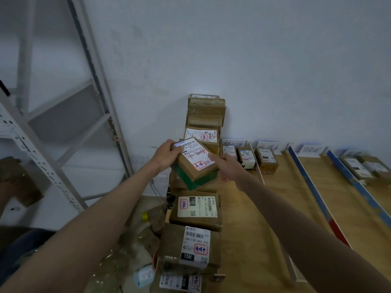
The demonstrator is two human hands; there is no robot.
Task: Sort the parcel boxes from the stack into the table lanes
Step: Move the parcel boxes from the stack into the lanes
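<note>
both hands hold one parcel box (195,158) tilted up off the stack (204,115), label facing the camera, probably so its red stamp can be read. the left hand (166,155) has its grip curled round the 10 o'clock corner; the right hand (227,167) clasps the 4 o'clock edge. the tabletop (264,208) lanes and their sorted boxes (265,159) lie toward 2 o'clock.

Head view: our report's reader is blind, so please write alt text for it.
Both hands, left hand and right hand, grip a labelled parcel box above the stack along a wooden table. Parcels sit in signed lanes by the wall.
</note>
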